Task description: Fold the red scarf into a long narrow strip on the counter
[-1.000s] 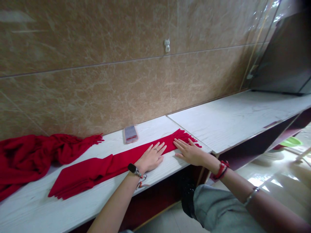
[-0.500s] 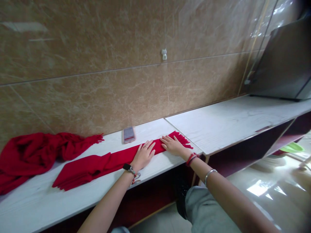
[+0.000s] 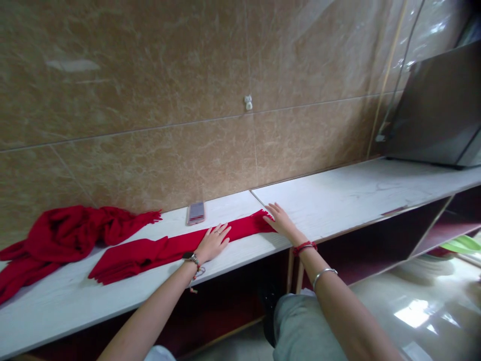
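Observation:
A red scarf (image 3: 128, 258), folded into a long narrow strip, lies along the white counter (image 3: 319, 195). Its left end is bunched in thicker layers, and fringe shows at both ends. My left hand (image 3: 212, 244) rests flat on the middle of the strip with fingers spread. At the right fringed end is my right hand (image 3: 281, 220), fingers apart, covering part of the fringe; whether it presses on the cloth I cannot tell. Further left, a second red scarf (image 3: 71, 233) lies crumpled against the wall.
Behind the scarf strip a phone (image 3: 196, 213) lies near the wall. A small white cat-shaped hook (image 3: 248, 103) sticks to the tiles. At the far right stands a large dark grey appliance (image 3: 436, 110). Under the counter are open shelves, with a green basin (image 3: 462, 244) low at right.
My right hand has slid along the strip and now lies over its right fringe. My left hand stays flat on the cloth. The view has shifted, so the counter sits a bit lower.

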The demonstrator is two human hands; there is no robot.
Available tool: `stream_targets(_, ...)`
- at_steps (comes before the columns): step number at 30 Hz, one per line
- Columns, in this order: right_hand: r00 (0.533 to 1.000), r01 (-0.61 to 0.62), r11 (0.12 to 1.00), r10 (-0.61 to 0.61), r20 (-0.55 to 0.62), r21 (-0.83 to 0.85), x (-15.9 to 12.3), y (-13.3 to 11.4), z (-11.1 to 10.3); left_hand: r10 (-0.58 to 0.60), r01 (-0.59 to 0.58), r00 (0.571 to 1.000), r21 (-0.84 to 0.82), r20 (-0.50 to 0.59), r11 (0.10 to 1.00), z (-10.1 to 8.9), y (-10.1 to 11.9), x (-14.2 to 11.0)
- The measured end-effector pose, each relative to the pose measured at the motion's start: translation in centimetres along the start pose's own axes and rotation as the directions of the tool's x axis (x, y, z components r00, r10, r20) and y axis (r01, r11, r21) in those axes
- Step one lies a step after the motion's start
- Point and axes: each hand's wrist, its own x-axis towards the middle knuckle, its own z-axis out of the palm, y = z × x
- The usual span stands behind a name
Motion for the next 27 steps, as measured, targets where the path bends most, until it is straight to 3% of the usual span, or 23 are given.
stream_targets(2, 0.98, 0.159, 0.982, -0.17, 0.105, 0.099, 0.7, -0.6, -0.3, 0.006, -0.006, 1.0, 0.005, -0.017, 1.0, 0.0, 0.1, 0.0)
stream_targets(4, 0.925, 0.255, 0.958, -0.281, 0.255, 0.13, 1.9, -1.4, -0.5, 0.009, -0.009, 1.0, 0.009, -0.027, 1.0, 0.0, 0.2, 0.0)
stream_targets(8, 0.79, 0.288, 0.954, -0.283, 0.544, 0.08, 4.7, -2.5, -0.8, 0.003, -0.003, 0.999, -0.009, -0.035, 1.0, 0.0, 0.3, 0.0)
stream_targets(11, 0.731, 0.299, 0.952, -0.276, 0.624, 0.07, 5.8, -1.8, -1.1, 0.003, -0.004, 0.999, -0.039, -0.045, 0.999, 0.0, 0.3, 0.0)
stream_targets(15, 0.762, 0.298, 0.954, -0.225, 0.607, -0.019, 5.8, 0.6, -1.9, -0.012, 0.007, 0.998, -0.08, -0.063, 0.997, 0.1, 0.4, 0.0)
stream_targets(20, 0.761, 0.27, 0.96, -0.164, 0.628, -0.077, 6.0, 2.5, -4.0, -0.024, 0.013, 0.994, -0.109, -0.102, 0.994, 0.2, 0.6, -0.1)
stream_targets(23, 0.806, 0.274, 0.959, -0.19, 0.561, -0.068, 6.0, 0.5, -4.3, -0.027, 0.012, 0.992, -0.122, -0.123, 0.992, 0.3, 0.7, -0.2)
stream_targets(25, 0.86, 0.296, 0.955, -0.258, 0.441, -0.018, 5.3, -2.0, -3.2, -0.029, 0.009, 0.989, -0.134, -0.143, 0.991, 0.3, 0.9, -0.3)
stream_targets(27, 0.903, 0.278, 0.96, -0.25, 0.35, -0.033, 3.8, -4.5, -1.2, -0.042, 0.018, 0.987, -0.149, -0.157, 0.989, 0.4, 1.0, -0.3)
